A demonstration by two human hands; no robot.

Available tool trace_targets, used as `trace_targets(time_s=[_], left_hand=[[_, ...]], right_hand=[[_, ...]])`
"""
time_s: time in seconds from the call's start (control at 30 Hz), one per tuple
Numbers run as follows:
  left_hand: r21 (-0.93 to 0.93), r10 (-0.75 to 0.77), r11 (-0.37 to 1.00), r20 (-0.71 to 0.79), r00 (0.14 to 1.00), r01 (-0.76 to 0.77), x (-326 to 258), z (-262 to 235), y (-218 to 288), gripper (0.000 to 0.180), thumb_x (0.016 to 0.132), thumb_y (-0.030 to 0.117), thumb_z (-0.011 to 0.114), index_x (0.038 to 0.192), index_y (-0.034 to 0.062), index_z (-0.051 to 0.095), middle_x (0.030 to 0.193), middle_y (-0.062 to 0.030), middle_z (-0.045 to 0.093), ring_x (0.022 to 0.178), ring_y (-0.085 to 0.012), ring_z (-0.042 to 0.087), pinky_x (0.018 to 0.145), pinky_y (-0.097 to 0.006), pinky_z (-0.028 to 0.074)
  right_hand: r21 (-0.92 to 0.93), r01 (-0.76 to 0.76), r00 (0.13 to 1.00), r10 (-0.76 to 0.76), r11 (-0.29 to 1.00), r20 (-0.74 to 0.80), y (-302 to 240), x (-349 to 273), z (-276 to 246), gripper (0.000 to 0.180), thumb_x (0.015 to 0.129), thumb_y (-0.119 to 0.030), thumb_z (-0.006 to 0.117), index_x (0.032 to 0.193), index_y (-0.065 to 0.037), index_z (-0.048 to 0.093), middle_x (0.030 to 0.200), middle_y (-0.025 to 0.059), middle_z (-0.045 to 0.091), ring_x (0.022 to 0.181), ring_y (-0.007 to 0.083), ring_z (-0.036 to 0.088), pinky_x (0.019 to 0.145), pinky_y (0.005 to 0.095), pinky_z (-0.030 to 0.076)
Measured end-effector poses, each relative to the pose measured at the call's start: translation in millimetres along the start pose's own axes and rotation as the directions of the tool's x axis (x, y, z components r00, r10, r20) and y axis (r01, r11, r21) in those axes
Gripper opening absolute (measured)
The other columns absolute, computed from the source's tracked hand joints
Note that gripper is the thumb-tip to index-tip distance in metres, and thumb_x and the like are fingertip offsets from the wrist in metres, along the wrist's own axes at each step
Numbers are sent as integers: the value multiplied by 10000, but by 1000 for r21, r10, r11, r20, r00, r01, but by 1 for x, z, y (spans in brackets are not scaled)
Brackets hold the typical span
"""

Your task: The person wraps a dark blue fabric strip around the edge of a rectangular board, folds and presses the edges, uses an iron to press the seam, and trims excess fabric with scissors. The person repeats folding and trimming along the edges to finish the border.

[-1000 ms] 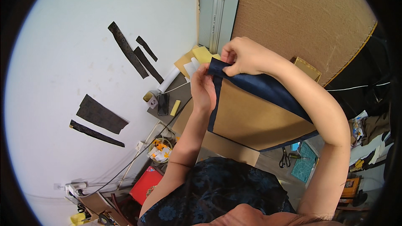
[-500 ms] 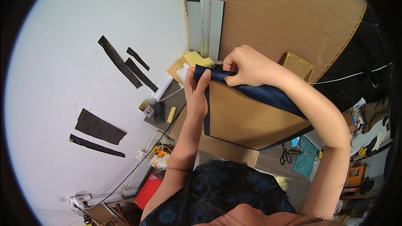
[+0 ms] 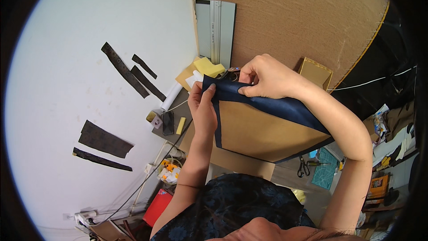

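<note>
A tan panel (image 3: 263, 129) hangs tilted in front of me, bordered all round by navy fabric (image 3: 276, 105). My left hand (image 3: 203, 107) pinches the fabric's upper left corner, thumb on the near side and fingers behind. Farther right along the same top edge, my right hand (image 3: 273, 79) grips the navy strip between thumb and bent fingers. The strip between the hands stands up a little and curls over the top of the panel. My right forearm covers part of the panel's right end.
On the grey table behind lie a phone (image 3: 168, 122), a yellow block (image 3: 180, 126) and yellow sheets (image 3: 208, 68). Black-handled scissors (image 3: 303, 168) and a green cutting mat (image 3: 325, 168) are at the right. A large brown board (image 3: 290, 18) leans at the back.
My left hand has shifted slightly left and down with the corner. The navy strip along the top shows wider and flatter now. My right hand has moved only a little.
</note>
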State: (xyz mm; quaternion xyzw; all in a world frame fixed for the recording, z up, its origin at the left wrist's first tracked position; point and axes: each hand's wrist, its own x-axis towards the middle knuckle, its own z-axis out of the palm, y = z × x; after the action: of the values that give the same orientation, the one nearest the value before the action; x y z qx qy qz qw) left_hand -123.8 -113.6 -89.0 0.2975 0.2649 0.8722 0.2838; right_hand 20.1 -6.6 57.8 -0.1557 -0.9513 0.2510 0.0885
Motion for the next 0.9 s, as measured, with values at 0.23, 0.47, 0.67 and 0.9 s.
trace_targets(time_s=[0.23, 0.47, 0.67, 0.9], left_hand=[[-10, 11, 1000, 0, 1000, -11, 0, 0, 0, 108, 957, -10, 561, 879, 64, 555, 877, 19, 596, 814, -49, 522, 772, -209, 427], [54, 47, 997, -13, 999, -46, -4, 0, 0, 136, 992, 51, 582, 866, 78, 539, 845, 53, 552, 789, -22, 457, 746, -184, 377], [189, 245, 960, -220, 944, -205, -12, 16, 6, 104, 998, 75, 571, 898, 64, 549, 865, 32, 555, 808, -32, 471, 752, -188, 372], [272, -320, 911, -3, 947, 309, -50, 20, 29, 337, 982, 285, 601, 833, -8, 674, 667, -50, 627, 589, -75, 549, 557, -214, 388]], right_hand=[[-4, -105, 994, 105, 994, 37, -10, 1, 0, 196, 723, -116, 783, 735, 39, 664, 681, 153, 669, 647, 259, 656, 647, 357, 521], [-91, -3, 999, 7, 996, 48, -13, 1, 4, 174, 734, -101, 758, 743, 49, 670, 656, 175, 636, 644, 253, 656, 643, 354, 520], [225, -75, 992, 50, 972, 118, 0, -10, -6, 170, 759, -68, 753, 887, 42, 727, 770, 140, 717, 692, 192, 679, 692, 319, 547], [147, -112, 987, 93, 983, 128, -6, -12, -5, 169, 739, -62, 749, 870, 41, 723, 760, 128, 717, 683, 180, 668, 680, 313, 541]])
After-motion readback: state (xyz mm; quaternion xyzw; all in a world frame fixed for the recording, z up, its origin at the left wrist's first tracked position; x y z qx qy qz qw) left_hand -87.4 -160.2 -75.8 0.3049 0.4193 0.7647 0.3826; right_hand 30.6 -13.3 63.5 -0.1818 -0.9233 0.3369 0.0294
